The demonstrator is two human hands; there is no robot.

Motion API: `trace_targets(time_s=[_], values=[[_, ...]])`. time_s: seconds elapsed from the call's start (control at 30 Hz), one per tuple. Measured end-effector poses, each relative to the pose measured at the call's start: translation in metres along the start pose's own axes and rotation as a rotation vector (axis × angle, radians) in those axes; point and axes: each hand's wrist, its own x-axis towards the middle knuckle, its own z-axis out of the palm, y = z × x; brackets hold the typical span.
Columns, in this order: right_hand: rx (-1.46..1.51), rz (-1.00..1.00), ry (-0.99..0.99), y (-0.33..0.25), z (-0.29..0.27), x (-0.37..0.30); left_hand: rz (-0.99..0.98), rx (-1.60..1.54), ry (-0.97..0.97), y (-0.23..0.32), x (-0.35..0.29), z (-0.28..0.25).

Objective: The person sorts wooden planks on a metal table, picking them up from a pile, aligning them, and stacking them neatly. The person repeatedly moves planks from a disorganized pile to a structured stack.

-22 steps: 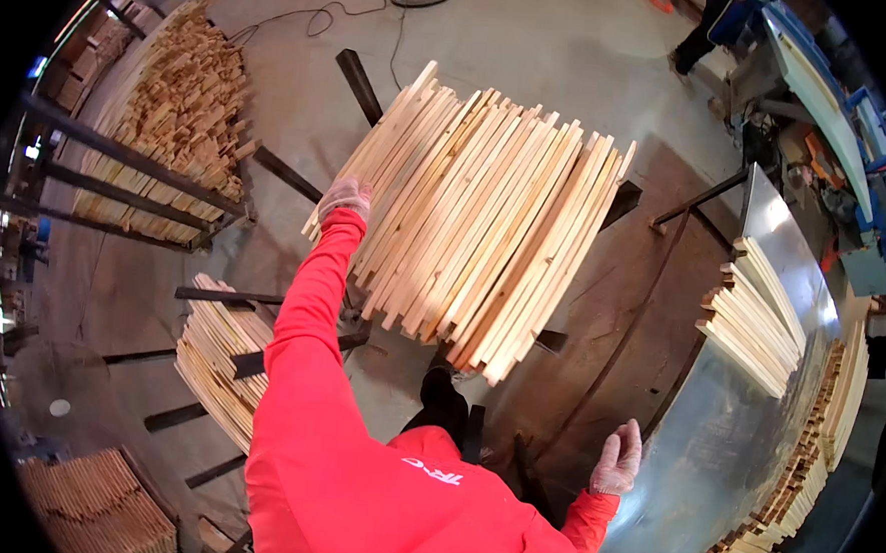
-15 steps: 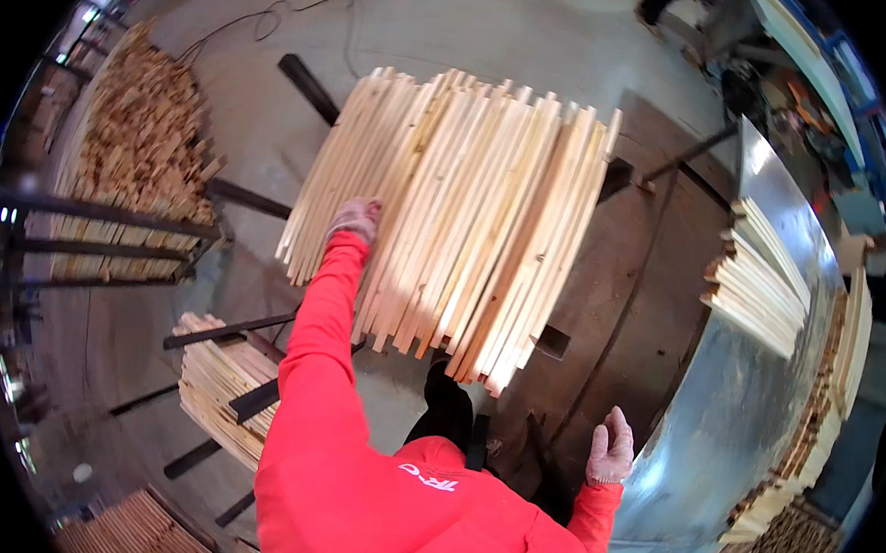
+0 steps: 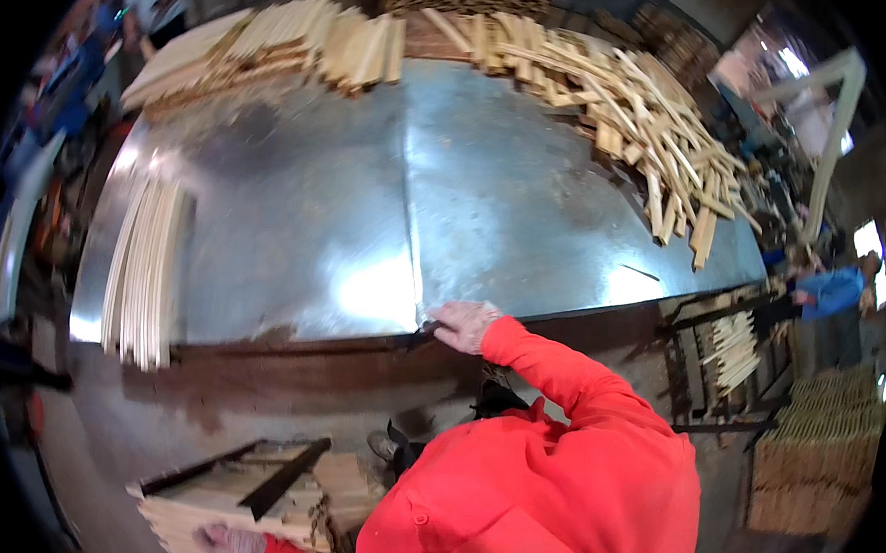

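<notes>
My right hand, in a pale see-through glove, rests at the near edge of a large shiny metal table, beside its middle seam. Its fingers are stretched out to the left and appear to hold nothing. At the lower left, my left hand, gloved too, is at a stack of pale wooden strips. Blur smears its fingers, so I cannot tell whether they touch or grip the wood. A neat bundle of wooden strips lies on the table's left side, its near ends sticking out past the edge.
Rows of strips line the table's far left. A jumbled heap of wood pieces covers the far right. Dark metal bars stand up around the lower-left stack. A person in blue is at the right, near a banded wood stack.
The view has swung right, from the rack of strips to the metal table. My left hand has left the top of that stack. My right hand is now at the table edge.
</notes>
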Motion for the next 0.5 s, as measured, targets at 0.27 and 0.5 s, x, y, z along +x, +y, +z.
trace_targets(time_s=[0.27,0.5], values=[[0.48,0.694,1.011,0.419,-0.052,-0.092,-0.139,-0.591,-0.984,0.304,-0.306,0.293],[0.937,1.038,1.254,0.631,-0.2,-0.024,0.029,-0.41,-1.675,0.448,-0.466,0.358]])
